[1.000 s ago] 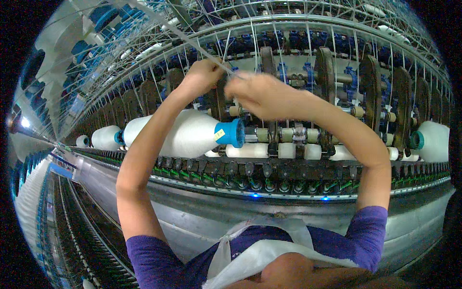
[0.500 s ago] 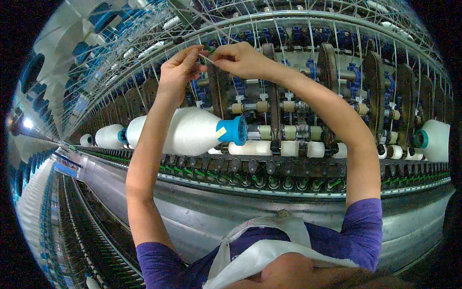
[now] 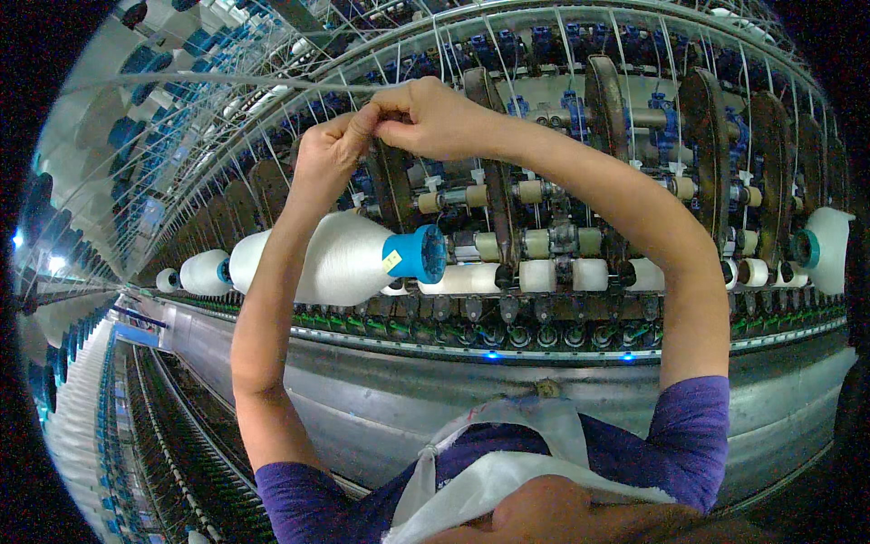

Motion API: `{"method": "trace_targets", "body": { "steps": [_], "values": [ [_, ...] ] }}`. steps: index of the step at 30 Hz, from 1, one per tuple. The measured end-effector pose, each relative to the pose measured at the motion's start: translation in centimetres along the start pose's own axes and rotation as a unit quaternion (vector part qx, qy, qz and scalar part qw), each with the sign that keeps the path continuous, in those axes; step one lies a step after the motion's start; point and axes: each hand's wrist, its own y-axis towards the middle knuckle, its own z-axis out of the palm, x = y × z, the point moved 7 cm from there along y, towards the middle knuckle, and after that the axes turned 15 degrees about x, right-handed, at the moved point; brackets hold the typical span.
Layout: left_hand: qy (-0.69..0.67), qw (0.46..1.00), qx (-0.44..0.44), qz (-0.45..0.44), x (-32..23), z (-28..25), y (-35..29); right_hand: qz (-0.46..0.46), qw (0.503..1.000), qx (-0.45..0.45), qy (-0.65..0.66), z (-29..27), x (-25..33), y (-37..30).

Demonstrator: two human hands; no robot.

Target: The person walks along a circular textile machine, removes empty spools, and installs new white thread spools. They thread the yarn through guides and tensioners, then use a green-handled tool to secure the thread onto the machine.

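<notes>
White strand runs in from upper L, slightly sagging, and ends visibly at the R hand, above the front of the spinning frame. R hand: thumb and index pinched tog., strand apparently held betw. them. L hand: fingertips also pinched, touching R fingertips; contents, if any, hidden, cannot tell.

Progress (judged): part-done. Done: strand is up and in hand. O/s: strand not yet let go; any join or knot at the fingertips can't be confirmed, as fingers cover it.

Count: hands, qty 2. Handled strand, qty 1. Large white bobbins in the front row, qty 4 visible: nearest one w/ blue end, below L hand, partly behind L forearm; two smaller-looking, farther L; one far R w/ green collar. Yellow label on blue end, qty 1. Blue lights on the lower rail, qty 2. White rollers, dark uprights: several ea., partly hidden by R forearm, exact no. n/a.
</notes>
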Motion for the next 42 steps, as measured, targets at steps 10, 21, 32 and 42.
{"method": "trace_targets", "body": {
  "steps": [10,21,32,42],
  "values": [
    [0.265,0.949,-0.092,0.142,-2.5,0.0,-3.4,0.047,0.997,-0.025,-0.063,-1.6,-0.9,-0.4],
    [0.597,0.740,0.267,0.161,0.9,10.7,3.3,0.049,0.879,0.338,-0.333,2.0,-2.0,-2.9],
    [0.583,0.734,0.262,0.231,1.6,11.0,4.0,0.021,0.866,0.276,-0.417,2.6,-1.8,-3.8],
    [0.360,0.898,0.060,0.245,-3.6,1.2,-3.0,0.153,0.846,0.407,-0.308,4.6,-3.2,-0.8]
  ]
}}
